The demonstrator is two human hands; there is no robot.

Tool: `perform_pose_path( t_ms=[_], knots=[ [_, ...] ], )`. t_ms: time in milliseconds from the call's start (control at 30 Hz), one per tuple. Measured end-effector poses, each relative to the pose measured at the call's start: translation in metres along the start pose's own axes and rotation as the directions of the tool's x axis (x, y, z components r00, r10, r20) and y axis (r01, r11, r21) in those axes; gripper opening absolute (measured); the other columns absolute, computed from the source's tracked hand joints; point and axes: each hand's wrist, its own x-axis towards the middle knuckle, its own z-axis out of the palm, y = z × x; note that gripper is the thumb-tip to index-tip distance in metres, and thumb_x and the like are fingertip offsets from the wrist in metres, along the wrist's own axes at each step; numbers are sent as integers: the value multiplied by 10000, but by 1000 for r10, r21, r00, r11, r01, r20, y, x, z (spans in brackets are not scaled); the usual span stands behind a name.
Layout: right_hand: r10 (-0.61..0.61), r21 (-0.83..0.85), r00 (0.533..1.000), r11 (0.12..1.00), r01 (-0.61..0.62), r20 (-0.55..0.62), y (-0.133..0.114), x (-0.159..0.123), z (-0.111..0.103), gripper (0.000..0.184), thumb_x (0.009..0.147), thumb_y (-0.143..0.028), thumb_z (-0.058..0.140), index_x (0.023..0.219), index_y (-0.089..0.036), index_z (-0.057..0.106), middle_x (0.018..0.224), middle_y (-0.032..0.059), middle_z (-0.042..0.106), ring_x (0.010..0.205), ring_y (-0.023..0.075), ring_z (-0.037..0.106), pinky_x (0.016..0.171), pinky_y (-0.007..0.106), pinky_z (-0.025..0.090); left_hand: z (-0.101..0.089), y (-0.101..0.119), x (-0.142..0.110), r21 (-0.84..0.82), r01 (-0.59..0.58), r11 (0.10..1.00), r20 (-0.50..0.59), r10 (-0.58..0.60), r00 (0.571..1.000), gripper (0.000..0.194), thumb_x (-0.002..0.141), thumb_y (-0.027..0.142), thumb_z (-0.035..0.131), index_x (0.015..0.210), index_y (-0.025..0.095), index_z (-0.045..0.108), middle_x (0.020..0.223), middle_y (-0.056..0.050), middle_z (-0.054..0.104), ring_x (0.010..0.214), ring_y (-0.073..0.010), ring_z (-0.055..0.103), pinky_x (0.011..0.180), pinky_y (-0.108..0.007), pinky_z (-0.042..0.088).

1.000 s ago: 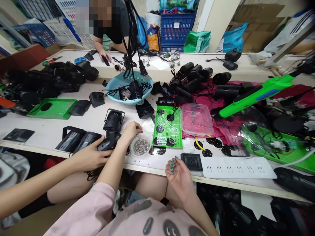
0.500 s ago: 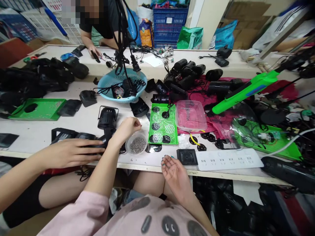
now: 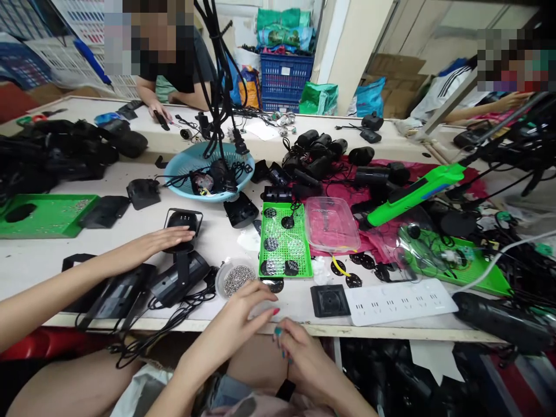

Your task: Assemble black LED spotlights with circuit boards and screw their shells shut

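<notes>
My left hand (image 3: 247, 307) is above the table's front edge, fingers apart and nothing visible in it. Just beyond it stands a clear round tub (image 3: 220, 285) of small silver screws (image 3: 238, 279), partly covered by my fingers. Close on the right is my right hand (image 3: 297, 346), below the table edge, its teal-nailed fingers curled in. Small silver bits showed in that palm earlier; now the fingers hide them. A co-worker's hand (image 3: 171, 237) reaches from the left and rests flat on a black lamp housing (image 3: 185, 219). A second black lamp housing (image 3: 185, 278) lies nearer the tub.
A green perforated tray (image 3: 283, 237) holds black discs, beside a clear plastic box (image 3: 332, 225). Farther back sits a blue basket (image 3: 174, 174) under hanging cables. A white power strip (image 3: 402, 302) and black square part (image 3: 330, 300) lie front right. Across the table another person (image 3: 174, 75) works.
My left hand has moved from the screw tub toward my right hand and opened. My right hand's fingers have curled over the palm. The co-worker's hand has shifted back onto the upright lamp housing.
</notes>
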Motion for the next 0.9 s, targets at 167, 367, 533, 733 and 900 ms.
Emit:
perform_pose_path(
  t_ms=[167,367,533,733,900],
  knots=[
    [-18,-691,986,710,131,168,-55,0,-18,121,766,-127,672,753,-246,689,826,4,664,895,227,587,841,324,408,-28,-8,-21,69,74,995,-224,-57,973,218,966,353,540,1021,250,724,1050,-54,708,1011,-220,665,901,-323,508],
    [-82,-926,959,249,282,270,-140,81,14,214,907,-85,498,979,-170,681,863,38,675,897,184,633,854,313,460,-69,-34,-67,137,310,941,-605,-168,778,284,914,474,574,1024,253,714,1041,-45,699,947,-233,671,864,-319,503],
    [-160,-972,959,-45,232,236,-163,156,36,181,948,-284,623,1049,-138,661,1089,72,675,1039,208,643,933,418,527,-92,-67,-88,76,541,838,-763,-300,572,415,919,501,473,1136,211,674,1117,-98,685,992,-294,660,931,-423,483],
    [-171,-959,958,-203,196,232,-146,173,35,305,946,-363,638,1164,-150,638,1184,94,656,1062,220,653,916,423,558,-86,-99,-71,268,538,799,-692,-229,684,527,879,503,521,1268,160,617,1282,-165,596,1205,-370,557,1064,-514,425],
    [-161,-965,958,-149,214,238,-149,172,28,285,951,-353,631,1154,-153,642,1194,88,656,1085,223,645,937,442,552,-79,-103,-66,409,591,695,-599,-284,748,707,749,367,717,1395,174,506,1329,-178,471,1119,-374,605,967,-492,505]
  ],
)
